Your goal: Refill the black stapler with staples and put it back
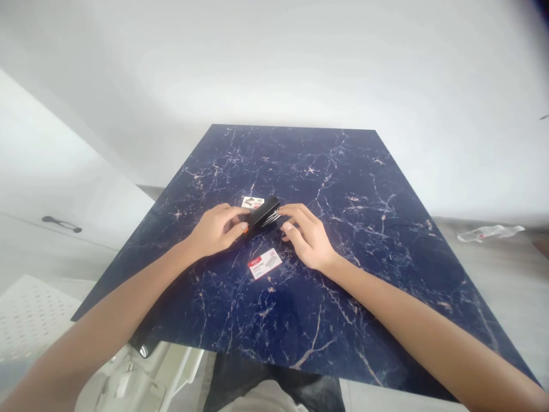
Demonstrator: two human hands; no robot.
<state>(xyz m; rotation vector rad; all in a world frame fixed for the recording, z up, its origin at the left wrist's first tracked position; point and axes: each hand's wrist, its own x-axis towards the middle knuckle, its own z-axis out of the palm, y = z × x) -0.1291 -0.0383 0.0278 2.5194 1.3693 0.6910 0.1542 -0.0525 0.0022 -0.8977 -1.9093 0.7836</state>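
A black stapler (262, 213) with silver metal parts showing along its right side lies slanted between my two hands near the middle of the table. My left hand (218, 230) is closed on its near left end, with a small orange spot by the thumb tip. At the far right end, my right hand (305, 233) has curled fingers, and its index finger and thumb meet the metal part. Whether a small piece sits in those fingertips cannot be made out. Just behind the stapler is a small white box (252, 202), partly covered. A red and white box (265, 263) lies nearer to me.
The dark blue marbled table (300, 166) reaches toward a pale wall. Right of it, a clear plastic item (491, 233) rests on a lower surface. A white cabinet with a dark handle (62, 224) stands left. Below the near left edge is a white drawer unit (182, 366).
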